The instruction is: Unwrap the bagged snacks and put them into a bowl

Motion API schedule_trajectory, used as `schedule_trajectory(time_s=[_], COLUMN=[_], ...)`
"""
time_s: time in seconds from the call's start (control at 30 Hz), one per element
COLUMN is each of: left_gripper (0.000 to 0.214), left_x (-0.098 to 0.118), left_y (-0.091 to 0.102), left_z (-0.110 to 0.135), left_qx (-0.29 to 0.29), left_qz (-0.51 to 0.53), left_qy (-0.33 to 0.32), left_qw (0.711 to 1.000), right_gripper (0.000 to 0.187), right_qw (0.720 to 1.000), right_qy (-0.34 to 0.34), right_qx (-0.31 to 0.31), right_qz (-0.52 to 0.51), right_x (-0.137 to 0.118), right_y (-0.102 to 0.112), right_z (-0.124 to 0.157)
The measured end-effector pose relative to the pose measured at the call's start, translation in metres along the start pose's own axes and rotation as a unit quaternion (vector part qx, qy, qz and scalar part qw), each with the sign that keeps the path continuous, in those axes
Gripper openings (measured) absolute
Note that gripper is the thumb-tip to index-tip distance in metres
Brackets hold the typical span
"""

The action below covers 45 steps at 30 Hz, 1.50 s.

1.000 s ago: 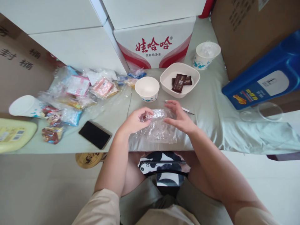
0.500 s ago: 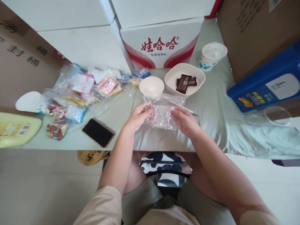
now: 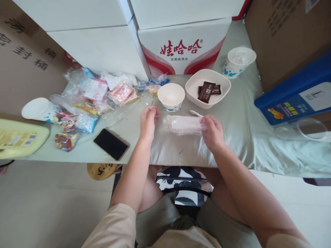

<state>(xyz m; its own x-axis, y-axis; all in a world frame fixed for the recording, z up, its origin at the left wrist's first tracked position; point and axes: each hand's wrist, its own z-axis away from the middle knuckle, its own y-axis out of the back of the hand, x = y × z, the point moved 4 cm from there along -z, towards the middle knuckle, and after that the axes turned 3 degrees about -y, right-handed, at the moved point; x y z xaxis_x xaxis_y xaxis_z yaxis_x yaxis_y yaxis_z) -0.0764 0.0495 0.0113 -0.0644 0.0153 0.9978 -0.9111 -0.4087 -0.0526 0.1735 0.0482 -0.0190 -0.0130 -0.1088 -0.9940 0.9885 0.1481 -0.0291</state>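
White boxes [image 3: 90,48] back the green cloth [image 3: 165,148] beneath the plastic wrap [image 3: 184,124].

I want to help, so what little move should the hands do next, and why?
Perhaps bring the left hand onto the loose left end of the clear plastic. The right hand pinches only the other end, while the left hand seems to hold nothing, just beside the loose end. Two hands might steady it better.
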Motion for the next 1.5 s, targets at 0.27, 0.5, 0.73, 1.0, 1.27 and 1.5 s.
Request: schedule_trajectory(time_s=[0.27,0.5,0.73,1.0,1.27,1.5], left_gripper=[0.025,0.054,0.045,0.033,0.021,0.025], left_x=[-0.007,-0.008,-0.003,0.0,0.078,0.031], left_y=[-0.03,-0.051,-0.048,-0.029,-0.055,-0.139], left_z=[0.021,0.038,0.035,0.032,-0.04,-0.103], left_qx=[-0.175,-0.334,-0.256,-0.156,0.029,-0.267], left_qz=[-0.067,-0.017,-0.036,-0.137,-0.492,-0.736], left_qy=[-0.034,0.02,0.022,-0.058,-0.27,-0.024], left_qw=[0.982,0.942,0.966,0.976,0.827,0.622], right_gripper=[0.029,0.034,0.045,0.025,0.02,0.02], right_qw=[0.999,0.973,0.997,0.999,0.996,0.992], right_qy=[0.036,-0.03,0.018,-0.008,-0.037,-0.035], right_qx=[0.033,-0.149,0.021,-0.031,-0.077,-0.108], right_qz=[0.014,-0.173,-0.069,0.005,-0.007,0.055], right_x=[-0.011,-0.009,-0.009,-0.013,-0.021,-0.02], right_y=[-0.014,-0.039,-0.029,-0.032,-0.038,-0.031], right_z=[0.006,0.013,0.007,0.013,0.007,0.005])
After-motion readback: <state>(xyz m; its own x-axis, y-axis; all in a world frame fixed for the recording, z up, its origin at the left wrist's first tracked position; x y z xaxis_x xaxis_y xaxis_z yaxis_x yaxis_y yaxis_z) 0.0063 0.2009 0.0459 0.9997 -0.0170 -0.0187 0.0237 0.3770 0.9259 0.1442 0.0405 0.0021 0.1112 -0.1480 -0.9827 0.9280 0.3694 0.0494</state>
